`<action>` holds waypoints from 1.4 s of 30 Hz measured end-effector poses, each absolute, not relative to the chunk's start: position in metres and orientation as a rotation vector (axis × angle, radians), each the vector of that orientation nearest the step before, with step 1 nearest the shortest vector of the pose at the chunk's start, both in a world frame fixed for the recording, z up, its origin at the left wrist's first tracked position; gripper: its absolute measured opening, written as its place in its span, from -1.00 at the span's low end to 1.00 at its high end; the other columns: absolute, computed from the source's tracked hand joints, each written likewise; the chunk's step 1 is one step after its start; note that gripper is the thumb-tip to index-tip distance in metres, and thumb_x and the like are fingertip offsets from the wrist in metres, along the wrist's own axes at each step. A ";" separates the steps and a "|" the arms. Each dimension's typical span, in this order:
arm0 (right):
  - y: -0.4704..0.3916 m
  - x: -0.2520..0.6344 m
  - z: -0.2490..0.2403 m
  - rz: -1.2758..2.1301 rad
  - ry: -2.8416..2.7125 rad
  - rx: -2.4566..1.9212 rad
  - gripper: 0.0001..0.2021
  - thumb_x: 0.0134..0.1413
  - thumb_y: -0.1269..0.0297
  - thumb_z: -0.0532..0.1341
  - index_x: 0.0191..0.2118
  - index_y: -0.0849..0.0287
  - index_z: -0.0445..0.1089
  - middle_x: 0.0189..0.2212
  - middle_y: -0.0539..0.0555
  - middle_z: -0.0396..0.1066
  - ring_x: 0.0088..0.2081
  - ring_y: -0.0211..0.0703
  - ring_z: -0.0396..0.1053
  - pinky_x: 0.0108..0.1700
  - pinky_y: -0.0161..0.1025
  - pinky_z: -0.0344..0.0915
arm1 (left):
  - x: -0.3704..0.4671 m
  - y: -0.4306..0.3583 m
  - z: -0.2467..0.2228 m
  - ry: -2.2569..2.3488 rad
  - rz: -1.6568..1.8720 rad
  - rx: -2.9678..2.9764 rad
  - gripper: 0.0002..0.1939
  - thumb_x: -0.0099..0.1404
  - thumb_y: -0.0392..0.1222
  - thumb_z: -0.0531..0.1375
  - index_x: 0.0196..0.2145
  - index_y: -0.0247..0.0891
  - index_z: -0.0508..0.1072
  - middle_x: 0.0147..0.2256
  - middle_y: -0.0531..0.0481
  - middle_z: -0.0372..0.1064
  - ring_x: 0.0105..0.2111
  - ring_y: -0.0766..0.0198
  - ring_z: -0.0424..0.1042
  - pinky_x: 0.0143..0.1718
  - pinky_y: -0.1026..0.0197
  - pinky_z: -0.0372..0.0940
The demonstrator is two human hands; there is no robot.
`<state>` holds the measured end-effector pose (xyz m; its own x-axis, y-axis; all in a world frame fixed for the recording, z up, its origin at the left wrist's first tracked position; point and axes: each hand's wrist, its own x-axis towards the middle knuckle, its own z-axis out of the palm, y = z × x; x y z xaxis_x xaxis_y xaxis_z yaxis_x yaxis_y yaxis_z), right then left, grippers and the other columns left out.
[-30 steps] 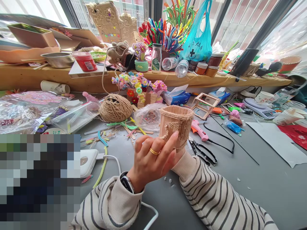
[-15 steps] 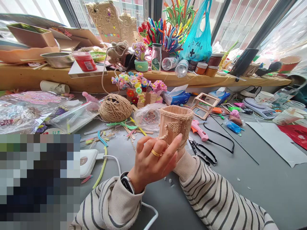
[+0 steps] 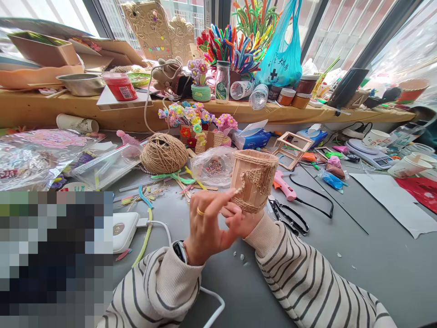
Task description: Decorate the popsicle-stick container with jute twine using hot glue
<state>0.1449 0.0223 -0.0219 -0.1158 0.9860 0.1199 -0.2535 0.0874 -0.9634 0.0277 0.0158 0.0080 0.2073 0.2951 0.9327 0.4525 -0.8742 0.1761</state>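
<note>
A small round holder point(image 3: 251, 182) made of upright wooden craft sticks is tilted in front of me. Twine rings its rim and base, and a raised twine pattern crosses its side. From below and behind, my right hand point(image 3: 251, 222) grips it; most of those fingers are hidden. My left hand point(image 3: 210, 223), with a ring and a watch, is at the holder's lower left. Its index finger stretches to the loose end of the twine pattern, and the thumb is apart from it. Whether that fingertip presses on the twine I cannot tell.
Beyond my hands lie a ball of twine point(image 3: 164, 152) and a plastic bag of beads point(image 3: 213, 168). A pink glue gun point(image 3: 286, 186) and black-handled pliers point(image 3: 290, 218) are on the right. A white charger-like box point(image 3: 125, 232) with a cable sits left.
My left hand has drawn back left and down from the holder's front, uncovering its side and base. The holder has turned slightly and shifted a little right.
</note>
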 end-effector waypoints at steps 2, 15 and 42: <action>0.022 0.146 -0.023 1.664 -0.955 -0.688 -0.39 0.11 -0.09 -0.32 -0.47 0.15 0.34 -0.72 -0.10 0.05 -0.71 -0.39 -0.06 -0.63 -0.36 0.14 | 0.026 0.022 0.001 -0.845 -1.885 -2.356 -0.51 0.06 -0.33 0.12 -0.02 -0.28 0.13 -0.34 -0.03 0.18 -0.36 0.26 0.20 -0.29 0.15 0.17; 0.026 0.159 -0.006 1.643 -0.421 -0.560 -0.43 -0.12 -0.21 -0.06 -0.20 0.16 0.32 -0.43 0.07 0.41 -0.53 -0.27 0.29 -0.55 -0.29 0.33 | 0.020 0.047 -0.011 -1.822 -2.640 -2.209 -0.69 0.18 -0.06 0.04 -0.14 -0.21 0.21 -0.32 0.01 0.19 -0.31 0.30 0.26 -0.27 0.22 0.18; 0.015 0.139 -0.031 0.257 -1.532 -1.003 -0.23 -0.14 0.26 0.25 0.15 0.13 -0.20 0.13 0.33 -0.06 0.10 0.07 0.08 -0.09 0.00 0.32 | 0.027 0.043 -0.002 -1.764 -2.923 -2.884 -0.36 -0.07 -0.20 0.30 -0.03 -0.19 0.15 0.05 -0.15 0.20 0.05 0.04 0.19 0.04 0.03 0.16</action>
